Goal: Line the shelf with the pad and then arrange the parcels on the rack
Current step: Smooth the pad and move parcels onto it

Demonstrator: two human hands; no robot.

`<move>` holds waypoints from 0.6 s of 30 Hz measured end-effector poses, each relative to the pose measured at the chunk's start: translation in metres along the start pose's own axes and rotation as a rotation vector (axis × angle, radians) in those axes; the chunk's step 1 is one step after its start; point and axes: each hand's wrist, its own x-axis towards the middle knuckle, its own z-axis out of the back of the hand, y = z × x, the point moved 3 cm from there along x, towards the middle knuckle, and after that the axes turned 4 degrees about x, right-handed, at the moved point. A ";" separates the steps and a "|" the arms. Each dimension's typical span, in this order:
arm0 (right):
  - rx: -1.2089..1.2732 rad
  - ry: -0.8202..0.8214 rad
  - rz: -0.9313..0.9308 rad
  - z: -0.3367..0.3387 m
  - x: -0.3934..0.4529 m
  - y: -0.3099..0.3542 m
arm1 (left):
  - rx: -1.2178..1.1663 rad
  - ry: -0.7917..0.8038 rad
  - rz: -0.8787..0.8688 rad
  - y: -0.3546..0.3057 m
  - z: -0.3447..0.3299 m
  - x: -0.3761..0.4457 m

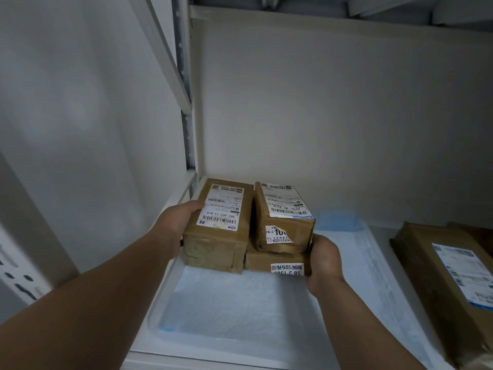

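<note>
Presently, three brown cardboard parcels wrapped in glossy tape sit together at the back left of the white shelf, on a quilted white pad with pale blue edging. The left hand grips the left side of the tall parcel, thumb curled onto its top beside a white barcode label. The right hand clasps the right ends of the other two: a flat parcel lying on the pad and a blocky upper parcel stacked on it. Fingers on that side are hidden behind the boxes, though the hand is plainly closed around the corner. The tall parcel touches both stacked ones along its right face. All three are rectangular, with creased, shiny tape over dull board. The pad extends toward the viewer from below both hands, dimpled in texture, its far right corner folded up blue just beyond the right hand. Well to the right of the right hand lies a large flat parcel, brown, labelled, off the pad on the bare shelf.
</note>
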 end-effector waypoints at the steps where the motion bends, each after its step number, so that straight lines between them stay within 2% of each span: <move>1: -0.013 -0.003 -0.006 0.000 -0.003 0.002 | 0.006 0.004 0.010 0.000 0.000 0.000; 7: -0.034 -0.006 -0.024 0.003 -0.005 0.004 | 0.045 0.040 0.074 0.003 0.003 0.002; 12: 0.006 -0.018 -0.007 0.008 -0.006 0.000 | 0.056 0.009 0.046 0.001 0.003 0.003; 18: -0.114 0.021 -0.029 0.004 0.003 -0.007 | 0.086 -0.007 0.020 -0.002 0.003 0.006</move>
